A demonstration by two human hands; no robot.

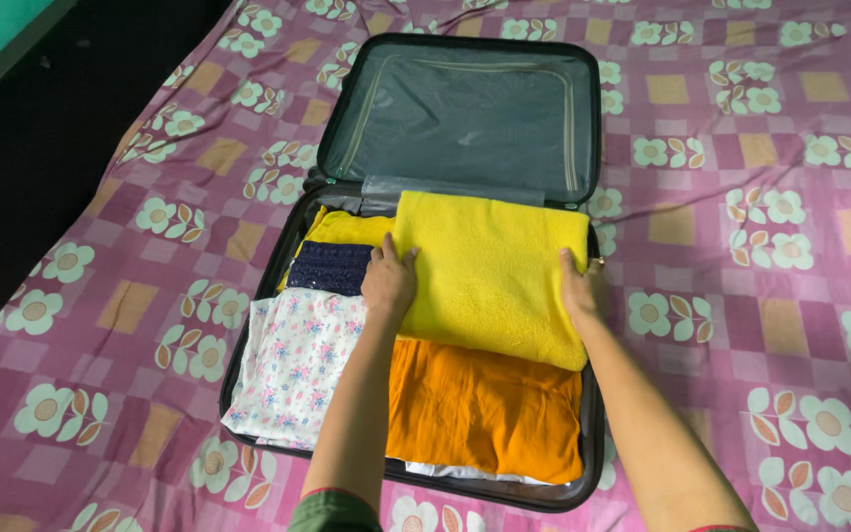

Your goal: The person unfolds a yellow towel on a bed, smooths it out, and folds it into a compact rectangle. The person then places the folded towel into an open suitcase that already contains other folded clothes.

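Note:
An open dark suitcase lies on a bed, its lid flat at the far end. A folded yellow fleece cloth rests on top of the packed clothes. My left hand grips its left edge and my right hand grips its right edge. Under and around it lie an orange garment, a white floral garment, a dark blue sequined piece and another yellow piece.
The bed is covered by a pink and purple sheet with flower and square patterns. A dark floor strip runs along the bed's left side, with a green wall at the top left corner.

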